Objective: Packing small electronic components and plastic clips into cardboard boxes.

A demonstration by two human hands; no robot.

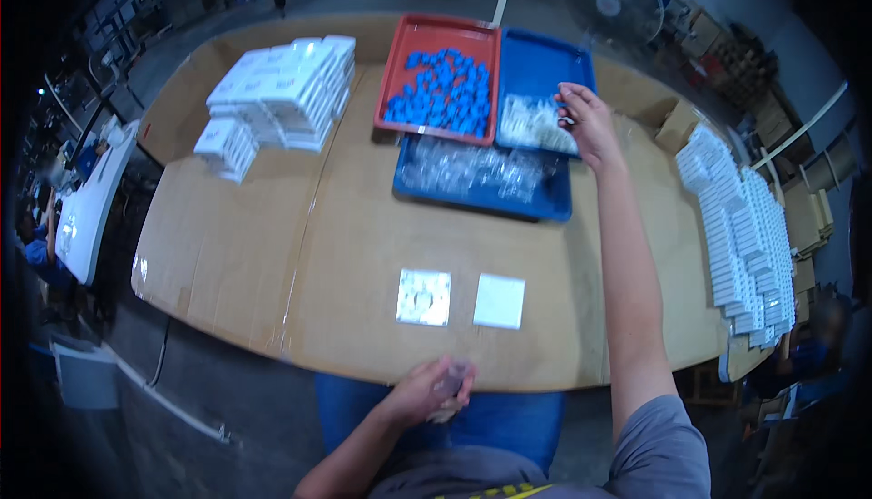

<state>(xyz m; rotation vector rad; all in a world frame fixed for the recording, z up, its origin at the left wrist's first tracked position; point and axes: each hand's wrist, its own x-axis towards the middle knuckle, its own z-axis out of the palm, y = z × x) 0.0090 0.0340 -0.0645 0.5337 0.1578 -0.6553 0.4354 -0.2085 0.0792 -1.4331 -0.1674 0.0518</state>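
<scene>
My left hand [427,392] is closed around a small clear plastic piece [453,377] at the near edge of the table, low in the view. My right hand [590,127] reaches far forward over the upper blue tray [545,59], its fingers bent together in a pinch. Whatever lies between those fingertips is too small to make out. Below them in that tray are small whitish clear packets [527,121]. Between me and the trays, a white square plate with a round centre [423,297] lies beside a plain white square piece [499,301].
A red tray [454,34] holds many small blue parts [445,95]. In front, a lower blue tray [481,203] contains clear plastic pieces [472,170]. White boxes [282,81] are stacked at left, and long rows of white boxes [740,227] line the right edge of the cardboard-covered table [236,263].
</scene>
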